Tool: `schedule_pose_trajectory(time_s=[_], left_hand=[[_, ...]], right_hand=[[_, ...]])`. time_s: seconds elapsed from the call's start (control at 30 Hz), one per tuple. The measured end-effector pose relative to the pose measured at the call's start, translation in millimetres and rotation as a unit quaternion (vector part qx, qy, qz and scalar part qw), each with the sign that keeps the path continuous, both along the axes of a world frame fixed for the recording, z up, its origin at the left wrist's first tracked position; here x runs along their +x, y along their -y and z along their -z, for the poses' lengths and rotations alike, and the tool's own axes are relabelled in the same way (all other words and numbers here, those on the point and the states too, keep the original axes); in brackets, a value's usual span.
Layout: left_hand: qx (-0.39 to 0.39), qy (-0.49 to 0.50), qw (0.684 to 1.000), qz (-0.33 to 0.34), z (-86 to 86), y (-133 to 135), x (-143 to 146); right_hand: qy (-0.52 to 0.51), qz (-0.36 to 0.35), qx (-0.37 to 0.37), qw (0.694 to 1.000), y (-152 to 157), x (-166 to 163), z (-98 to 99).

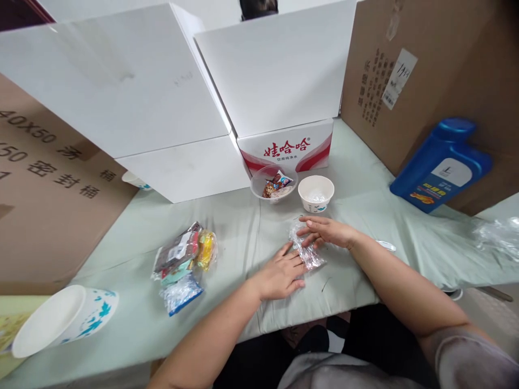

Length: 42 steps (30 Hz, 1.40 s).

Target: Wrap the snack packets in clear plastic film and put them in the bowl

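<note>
A small clear plastic packet (307, 253) lies flat on the pale green tablecloth (243, 227), in front of me. My left hand (281, 273) rests palm down beside it, fingers stretched out and touching its near left edge. From the right, my right hand (324, 231) lies flat on the packet's far end, fingers spread. Just beyond the hands stand a clear bowl of wrapped snacks (273, 185) and a white paper bowl (315, 193).
A pile of snack packets (183, 261) lies to the left. A white paper bowl with blue print (65, 319) lies on its side at the near left. White boxes (162, 97) and brown cartons (425, 70) wall the back. A blue jug (441, 165) leans at right.
</note>
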<state>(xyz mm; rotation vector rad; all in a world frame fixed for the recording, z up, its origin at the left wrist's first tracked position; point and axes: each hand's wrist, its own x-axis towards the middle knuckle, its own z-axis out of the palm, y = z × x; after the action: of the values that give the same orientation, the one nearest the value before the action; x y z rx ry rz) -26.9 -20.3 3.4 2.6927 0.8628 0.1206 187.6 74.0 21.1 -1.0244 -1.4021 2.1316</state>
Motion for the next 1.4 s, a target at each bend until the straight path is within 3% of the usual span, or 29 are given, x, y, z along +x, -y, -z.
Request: schedule_pose_trajectory(time_s=[0.1, 0.2, 0.27, 0.37, 0.47, 0.57, 0.67, 0.77, 0.83, 0.9, 1.0, 1.1, 1.17, 1.3, 1.4], left_hand=[[0.002, 0.0, 1.0, -0.003, 0.9, 1, 0], [0.003, 0.007, 1.0, -0.008, 1.2, 1, 2], [0.001, 0.016, 1.0, -0.013, 0.9, 1, 2], [0.004, 0.063, 0.998, -0.017, -0.1, -1, -2], [0.056, 0.179, 0.981, -0.056, -1.3, -4, -9], [0.125, 0.244, 0.954, -0.121, -0.7, -6, -14], [0.127, 0.177, 0.969, -0.114, 3.0, -8, -12], [0.101, 0.103, 0.984, -0.104, 7.1, -11, -10], [0.099, 0.09, 0.983, -0.123, 8.3, -13, -11], [0.107, 0.1, 0.979, -0.141, 8.4, -15, -14], [0.103, 0.143, 0.972, -0.158, 6.9, -18, -20], [0.071, 0.187, 0.965, -0.167, 3.7, -18, -25], [0.023, 0.213, 0.961, -0.173, 2.1, -16, -26], [-0.087, 0.262, 0.932, -0.234, 5.4, -13, -23], [-0.102, 0.273, 0.912, -0.289, 12.1, -14, -19]], right_hand=[[0.014, 0.007, 0.09, 0.996, -1, -1, 7.2], [0.041, -0.047, 0.202, 0.977, -1, -3, 14.9], [0.1, -0.084, 0.295, 0.947, -1, -7, 19.2], [0.184, -0.109, 0.431, 0.877, 3, -14, 22.0], [0.214, -0.113, 0.494, 0.835, 10, -20, 21.2], [0.225, -0.095, 0.513, 0.823, 16, -25, 20.5], [0.21, -0.066, 0.487, 0.845, 16, -25, 19.8], [0.199, 0.013, 0.439, 0.876, 10, -18, 15.5], [0.173, 0.052, 0.45, 0.874, 7, -11, 10.1], [0.125, -0.001, 0.501, 0.856, 7, -6, 4.2], [0.111, -0.152, 0.576, 0.795, 13, -6, -1.6], [0.178, -0.187, 0.594, 0.762, 22, -12, -3.9], [0.217, -0.18, 0.572, 0.77, 25, -15, -5.4], [0.296, -0.124, 0.477, 0.819, 26, -19, -5.5], [0.349, -0.058, 0.445, 0.823, 25, -27, 0.8]])
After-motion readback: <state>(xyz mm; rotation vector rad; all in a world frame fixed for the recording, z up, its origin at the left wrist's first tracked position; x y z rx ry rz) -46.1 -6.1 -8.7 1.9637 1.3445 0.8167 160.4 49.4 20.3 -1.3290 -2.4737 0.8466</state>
